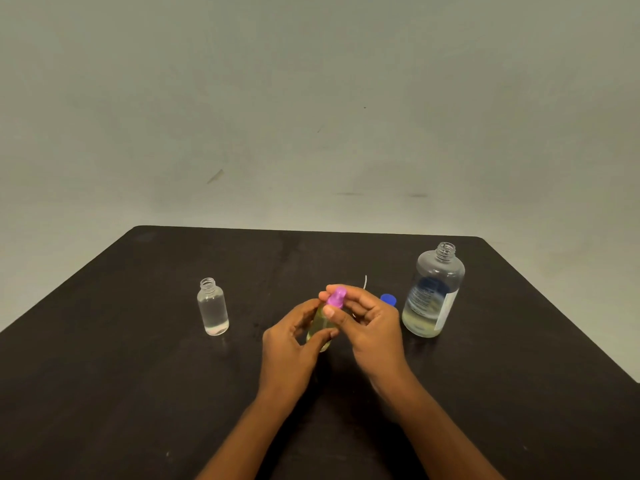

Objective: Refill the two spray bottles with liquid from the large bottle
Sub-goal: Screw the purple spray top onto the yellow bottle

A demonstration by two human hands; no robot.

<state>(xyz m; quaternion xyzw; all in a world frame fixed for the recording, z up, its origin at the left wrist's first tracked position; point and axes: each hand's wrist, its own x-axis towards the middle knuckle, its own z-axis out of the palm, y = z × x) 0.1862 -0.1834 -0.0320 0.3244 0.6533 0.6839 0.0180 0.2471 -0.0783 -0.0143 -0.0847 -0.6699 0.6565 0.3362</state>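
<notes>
At the table's middle my left hand (294, 337) wraps around a small spray bottle (321, 323) holding yellowish liquid. My right hand (370, 320) pinches the pink spray head (336, 297) sitting on top of that bottle. A second small clear bottle (213, 307) stands uncapped to the left, with clear liquid inside. The large clear bottle (433, 292) stands uncapped at the right, holding yellowish liquid in its lower third. Its blue cap (388, 299) lies on the table just behind my right hand.
The dark table (138, 393) ends at a far edge close behind the bottles, with a plain grey wall beyond. A thin white tube (365, 282) pokes up behind my right hand. The table's right edge slants near the large bottle.
</notes>
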